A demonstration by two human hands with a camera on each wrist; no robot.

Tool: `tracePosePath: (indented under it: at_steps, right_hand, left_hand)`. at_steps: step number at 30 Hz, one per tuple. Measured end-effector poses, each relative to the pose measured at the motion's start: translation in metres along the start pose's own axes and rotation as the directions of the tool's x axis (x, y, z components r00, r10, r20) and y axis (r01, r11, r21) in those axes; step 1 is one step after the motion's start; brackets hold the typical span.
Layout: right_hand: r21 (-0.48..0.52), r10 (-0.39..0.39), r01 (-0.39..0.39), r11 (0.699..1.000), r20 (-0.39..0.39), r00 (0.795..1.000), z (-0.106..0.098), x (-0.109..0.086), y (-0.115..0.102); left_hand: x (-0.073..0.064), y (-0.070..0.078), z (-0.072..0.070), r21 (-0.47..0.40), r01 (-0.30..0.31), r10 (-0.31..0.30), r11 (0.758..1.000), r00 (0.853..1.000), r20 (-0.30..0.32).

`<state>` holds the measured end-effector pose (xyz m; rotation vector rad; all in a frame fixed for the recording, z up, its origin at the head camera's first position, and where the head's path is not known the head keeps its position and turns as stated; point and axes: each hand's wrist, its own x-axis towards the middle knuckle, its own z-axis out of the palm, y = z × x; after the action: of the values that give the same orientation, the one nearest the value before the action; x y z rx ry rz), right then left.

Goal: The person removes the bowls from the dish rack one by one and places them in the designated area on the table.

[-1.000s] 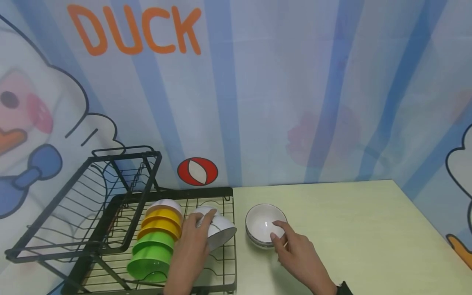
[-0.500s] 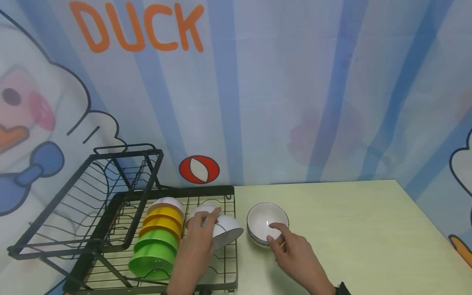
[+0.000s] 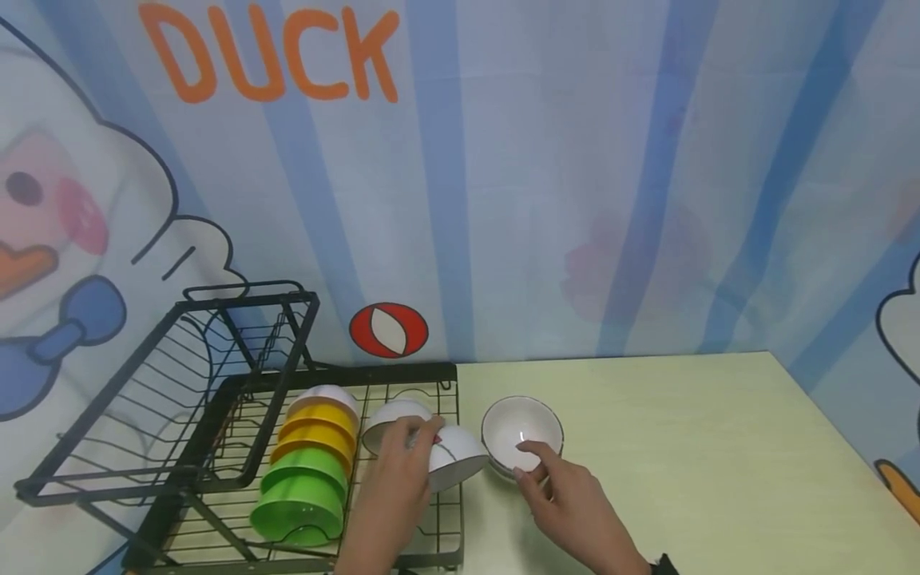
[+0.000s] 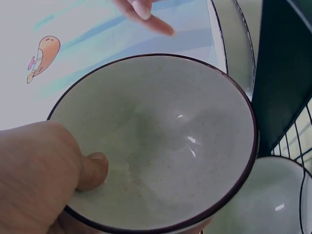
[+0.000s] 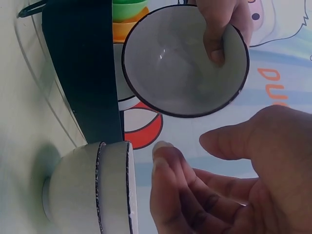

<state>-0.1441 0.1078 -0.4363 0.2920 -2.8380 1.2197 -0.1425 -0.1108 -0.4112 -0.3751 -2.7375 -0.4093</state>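
A pale-blue, creased cloth backdrop [image 3: 546, 176] with darker stripes rises behind a pale yellow-green, flat-topped bench [image 3: 683, 447] at four o'clock. The backdrop carries rounded orange DUCK lettering [image 3: 267, 52] between ten and eleven, a white, black-outlined cartoon figure [image 3: 79, 152] toward nine, and a red-and-white oval ball print [image 3: 389, 330] at eight.

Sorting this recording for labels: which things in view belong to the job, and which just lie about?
Likely in the job:
white bowl in the left grip, left grip
nested white bowls on the table
dish rack
white bowl on it

Seemingly just nearby:
green bowls
yellow bowls
printed backdrop
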Motion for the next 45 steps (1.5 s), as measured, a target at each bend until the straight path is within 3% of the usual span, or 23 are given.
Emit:
tracePosePath:
  at_steps: [3, 12, 20, 29, 40, 45]
  right_hand:
    - [-0.004, -0.032, 0.032, 0.999, 0.015, 0.999, 0.001, -0.002, 0.000]
    - [-0.015, -0.120, 0.121, 0.993, 0.069, 0.990, 0.001, -0.003, 0.004]
    - [-0.018, -0.105, 0.108, 0.994, 0.115, 0.988, 0.001, -0.003, 0.000]
    - [-0.007, -0.069, 0.071, 0.997, 0.134, 0.989, 0.003, -0.003, -0.002]
    - [-0.064, -0.088, 0.093, 0.994, 0.081, 0.993, 0.002, -0.003, -0.004]
    - [-0.048, -0.081, 0.086, 0.995, 0.095, 0.992, 0.002, -0.004, -0.004]
  left_hand:
    - [-0.002, 0.004, 0.001, -0.005, -0.010, 0.010, 1.000, 1.000, 0.009]
    - [-0.003, 0.010, 0.006, -0.005, -0.061, 0.061, 0.998, 0.996, -0.061]
    - [-0.003, 0.017, 0.003, -0.048, -0.037, 0.037, 0.998, 0.999, -0.007]
    - [-0.004, 0.025, 0.000, -0.068, -0.062, 0.063, 0.996, 0.998, 0.023]
    - [-0.006, 0.030, -0.002, -0.078, -0.080, 0.083, 0.994, 0.996, 0.045]
    - [-0.006, 0.031, -0.002, -0.088, -0.084, 0.088, 0.993, 0.995, 0.044]
